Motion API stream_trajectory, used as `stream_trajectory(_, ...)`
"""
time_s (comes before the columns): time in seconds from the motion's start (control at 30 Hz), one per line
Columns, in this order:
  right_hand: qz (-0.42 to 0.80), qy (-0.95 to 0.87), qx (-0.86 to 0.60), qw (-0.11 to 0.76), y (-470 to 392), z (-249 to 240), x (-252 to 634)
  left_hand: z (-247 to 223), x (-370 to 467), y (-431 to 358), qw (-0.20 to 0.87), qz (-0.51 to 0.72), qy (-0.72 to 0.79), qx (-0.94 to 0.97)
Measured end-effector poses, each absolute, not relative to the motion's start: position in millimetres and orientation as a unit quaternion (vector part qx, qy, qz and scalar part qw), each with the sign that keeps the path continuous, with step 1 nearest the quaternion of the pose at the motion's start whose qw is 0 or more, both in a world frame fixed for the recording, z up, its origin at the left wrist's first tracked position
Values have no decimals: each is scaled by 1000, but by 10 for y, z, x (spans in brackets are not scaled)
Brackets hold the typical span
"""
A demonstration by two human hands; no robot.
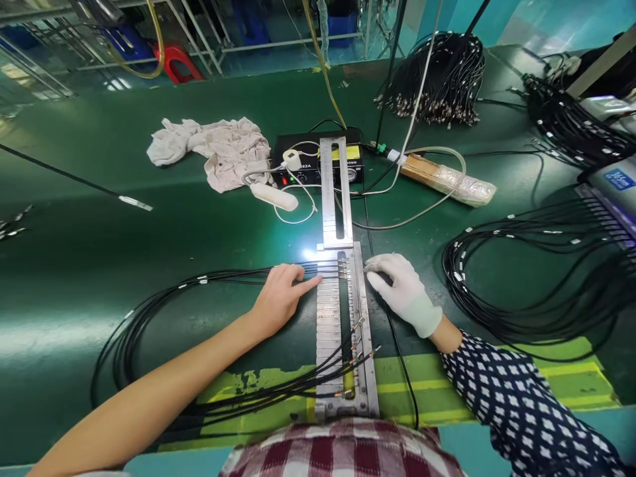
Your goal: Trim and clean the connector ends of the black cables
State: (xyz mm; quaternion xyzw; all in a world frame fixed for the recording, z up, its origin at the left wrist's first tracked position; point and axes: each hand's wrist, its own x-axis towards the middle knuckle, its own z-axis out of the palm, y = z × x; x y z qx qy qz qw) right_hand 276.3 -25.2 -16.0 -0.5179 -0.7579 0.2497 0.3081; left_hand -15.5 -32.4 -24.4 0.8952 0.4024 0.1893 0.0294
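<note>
The metal fixture [328,311] stands on the green worktop [199,228]. Left of it, the bare left hand [281,295] has its index finger extended to the fixture's edge and its other fingers curled by the upper black cables [238,273]; whether it grips them cannot be told. Those cables lie across the fixture, metal ends to its right side. Lower black cables [278,392] cross its near end. The gloved right hand [402,291], just right of the fixture, is half open, thumb apart from fingers. A white cloth [233,149] lies beyond, to the fixture's left.
</note>
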Motion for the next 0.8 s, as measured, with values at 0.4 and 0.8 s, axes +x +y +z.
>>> stream_trajectory(0.4,232,-766,-511,312,-263,-199,2773,-351,61,-465,31,188,434,881)
stream_trajectory(0.8,208,-770,-516,312,-235,-240,2763,-245,268,-490,-70,55,458,885)
